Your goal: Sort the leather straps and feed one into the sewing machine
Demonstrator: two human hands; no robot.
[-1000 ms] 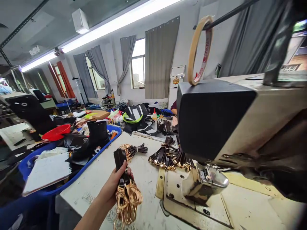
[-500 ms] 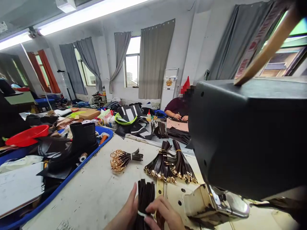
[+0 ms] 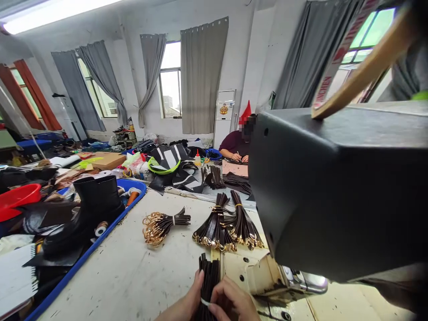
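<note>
My left hand (image 3: 187, 303) grips a bundle of dark leather straps (image 3: 207, 276) upright at the bottom edge of the view. My right hand (image 3: 232, 301) pinches the white band wrapped around that same bundle. Its lower end is cut off by the frame. On the white worktable (image 3: 140, 272) ahead lie a tied strap bundle with gold rings (image 3: 160, 225) and a larger fan of strap bundles (image 3: 227, 225). The sewing machine head (image 3: 334, 187) looms close on the right.
A blue tray (image 3: 100, 240) at left holds a black boot (image 3: 90, 209), thread spools and papers. A red bowl (image 3: 16, 198) sits further left. A tape roll (image 3: 361, 62) rests on the machine. A seated person (image 3: 239, 145) works at the far table.
A second ago only my left hand held the bundle up at left. The bundle has come to the centre and my right hand has joined it at the band. The view shifted left.
</note>
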